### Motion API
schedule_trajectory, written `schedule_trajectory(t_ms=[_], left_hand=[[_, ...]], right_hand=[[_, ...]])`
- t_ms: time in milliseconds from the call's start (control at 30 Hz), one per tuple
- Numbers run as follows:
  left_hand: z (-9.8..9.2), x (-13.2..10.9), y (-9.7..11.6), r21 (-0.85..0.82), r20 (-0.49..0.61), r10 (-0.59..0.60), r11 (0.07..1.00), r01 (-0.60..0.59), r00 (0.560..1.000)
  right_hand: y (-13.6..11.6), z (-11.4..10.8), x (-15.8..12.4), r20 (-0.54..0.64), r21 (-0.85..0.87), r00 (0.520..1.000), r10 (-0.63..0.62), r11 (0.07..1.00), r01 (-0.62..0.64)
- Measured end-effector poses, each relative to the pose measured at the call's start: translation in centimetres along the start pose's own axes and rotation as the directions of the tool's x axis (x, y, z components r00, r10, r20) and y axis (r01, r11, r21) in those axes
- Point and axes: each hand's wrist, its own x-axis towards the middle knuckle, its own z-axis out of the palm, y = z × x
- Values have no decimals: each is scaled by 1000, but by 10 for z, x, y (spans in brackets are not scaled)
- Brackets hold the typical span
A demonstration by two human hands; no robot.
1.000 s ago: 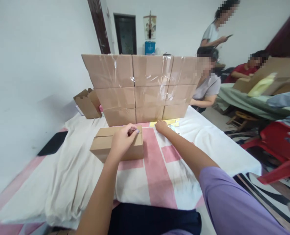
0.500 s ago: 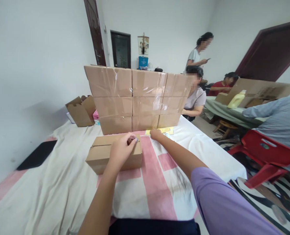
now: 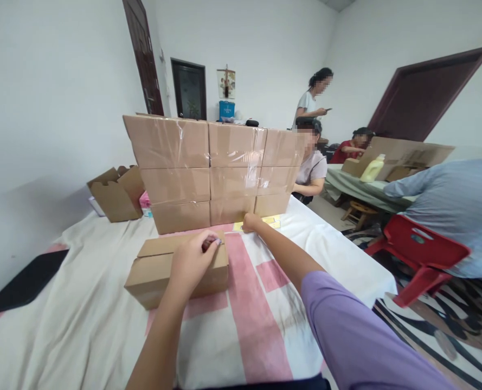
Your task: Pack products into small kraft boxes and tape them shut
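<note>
A closed cardboard box point(image 3: 159, 273) lies on the table in front of me. My left hand point(image 3: 194, 257) is over its top, fingers curled together in a pinch near the right end of the lid. What those fingertips hold, if anything, is too small to make out. My right hand point(image 3: 252, 222) reaches forward to a yellow printed sheet point(image 3: 272, 221) at the foot of the stacked boxes. Its fingers are closed at the sheet's left part, and whether they grip it is hidden.
A wall of taped cardboard boxes point(image 3: 175, 184) stands across the table's far side. At left are an open cardboard box point(image 3: 121, 200) and a black flat object point(image 3: 25, 281). Several people sit or stand beyond; a red chair point(image 3: 423, 244) is at right.
The view has turned slightly right, so things appear shifted left. Both hands stay near the same places, the left over the box and the right at the yellow sheet.
</note>
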Motion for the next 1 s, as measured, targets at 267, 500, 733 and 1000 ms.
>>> schedule_trajectory(t_ms=[267, 500, 733, 1000], left_hand=[[0, 1, 1, 11, 9, -21, 1000, 21, 1000], [1, 2, -1, 19, 11, -46, 999, 46, 999], [2, 2, -2, 5, -2, -48, 999, 48, 999], [5, 4, -7, 1, -32, -40, 999, 40, 999]], right_hand=[[6, 11, 3, -48, 88, 999, -8, 996, 12], [5, 14, 4, -51, 98, 998, -30, 995, 35], [0, 6, -2, -27, 44, 999, -31, 999, 32], [4, 3, -8, -88, -17, 991, -105, 994, 104]])
